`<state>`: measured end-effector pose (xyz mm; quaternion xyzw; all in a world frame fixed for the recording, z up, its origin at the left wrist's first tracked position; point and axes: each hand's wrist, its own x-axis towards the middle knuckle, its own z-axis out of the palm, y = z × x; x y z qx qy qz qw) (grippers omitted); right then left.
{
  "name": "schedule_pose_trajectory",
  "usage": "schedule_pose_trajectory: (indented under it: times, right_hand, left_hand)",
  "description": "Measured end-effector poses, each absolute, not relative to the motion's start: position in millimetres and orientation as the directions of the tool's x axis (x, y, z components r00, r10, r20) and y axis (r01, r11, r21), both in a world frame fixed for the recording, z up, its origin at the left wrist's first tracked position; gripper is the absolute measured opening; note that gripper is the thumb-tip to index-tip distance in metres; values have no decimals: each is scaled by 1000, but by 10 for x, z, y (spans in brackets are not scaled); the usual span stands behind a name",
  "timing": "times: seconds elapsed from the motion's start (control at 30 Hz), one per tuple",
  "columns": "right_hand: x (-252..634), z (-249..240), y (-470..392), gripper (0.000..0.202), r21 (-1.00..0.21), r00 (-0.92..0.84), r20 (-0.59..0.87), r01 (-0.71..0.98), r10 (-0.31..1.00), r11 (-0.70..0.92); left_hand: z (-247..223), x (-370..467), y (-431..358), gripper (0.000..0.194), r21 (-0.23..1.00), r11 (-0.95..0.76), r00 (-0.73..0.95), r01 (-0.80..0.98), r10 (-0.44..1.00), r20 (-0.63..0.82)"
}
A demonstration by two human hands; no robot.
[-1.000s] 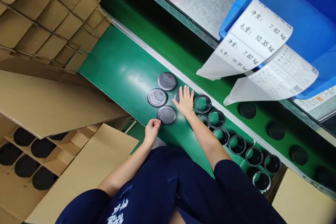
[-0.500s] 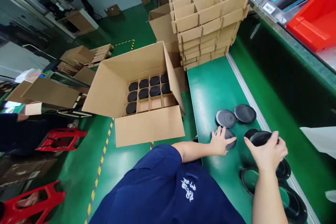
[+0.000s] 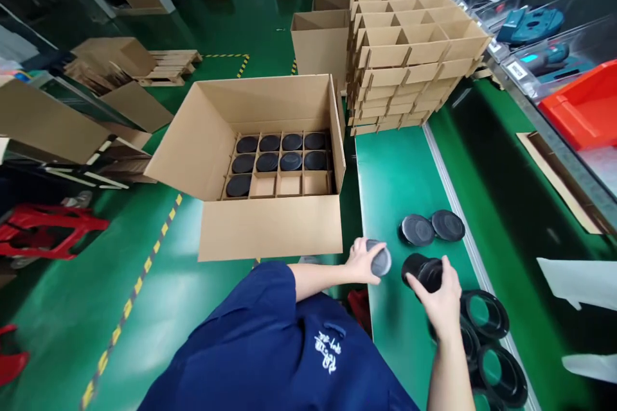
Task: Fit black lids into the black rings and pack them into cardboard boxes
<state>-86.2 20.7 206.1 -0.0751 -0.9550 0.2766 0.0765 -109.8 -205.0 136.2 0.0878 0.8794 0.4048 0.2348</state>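
- Head view, hands: half a second ago the left hand (image 3: 360, 264) rested on a grey round piece (image 3: 380, 260) on the green bench (image 3: 393, 186); now its fingers grip that piece over the near edge.
- The right hand (image 3: 442, 298) has come away from the black rings (image 3: 500, 321), thumb and fingers closed around a black cylinder (image 3: 419, 270). Both hands are thus occupied, one piece each.
- Bench: two round-topped pieces (image 3: 417, 230) remain side by side beyond the cylinder; the rings stand at the right.
- Room: an open carton (image 3: 270, 225) holds nine dark round pieces (image 3: 238, 185), unchanged in number. Cardboard dividers (image 3: 385, 56) are stacked at the bench's far end; a red bin (image 3: 585, 109) sits on the shelf, and striped tape (image 3: 128, 311) crosses the floor.
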Motion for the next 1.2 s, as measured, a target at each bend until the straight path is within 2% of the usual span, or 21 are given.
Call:
schedule_pose_trajectory:
  times: [0.1,0.2,0.33,0.43,0.5,0.6,0.77,0.87,1.0,1.1,1.2]
  right_hand:
    - [-831,1988,-286,113,-546,-993,4,100,122,832]
    - [-1162,1966,-1109,103,-552,-994,-52,-49,-93,832]
    - [-1981,1901,-2477,103,-518,-894,-69,-346,-442,782]
    - [-2604,1741,-3426,105,-436,-799,-162,-468,-579,769]
    - [-2932,1603,-3935,106,-377,-744,-248,-516,-621,769]
    - [-3252,1371,-4467,111,-311,-667,-359,-574,-653,758]
    - [-3389,943,-4781,113,-259,-597,-489,-597,-636,759]
    - [-3338,734,-4752,100,-272,-558,-500,-626,-663,731]
    - [-3273,576,-4584,79,-274,-574,-471,-626,-670,730]
    - [-3293,524,-4445,77,-291,-579,-467,-613,-669,734]
    - [-3354,523,-4426,77,-323,-558,-475,-609,-681,724]
  left_hand:
    - [1461,-1238,-2814,117,796,603,-953,-58,205,-225]
    - [1543,-1460,-3745,103,771,633,-994,-65,30,-109]
    - [1545,-1818,-5041,98,622,712,-934,-327,-342,-100]
    - [1405,-2054,-5810,103,466,728,-858,-502,-487,-162]
    - [1258,-2161,-6151,107,408,743,-847,-530,-484,-220]
    - [1014,-2251,-6423,108,393,764,-856,-511,-415,-307]
    - [686,-2298,-6562,109,398,771,-855,-497,-356,-378]
    - [559,-2290,-6598,104,415,775,-862,-476,-319,-394]
    - [455,-2276,-6609,89,454,795,-888,-402,-216,-406]
    - [408,-2303,-6605,84,449,820,-886,-354,-140,-442]
    - [381,-2367,-6619,84,375,864,-865,-336,-126,-486]
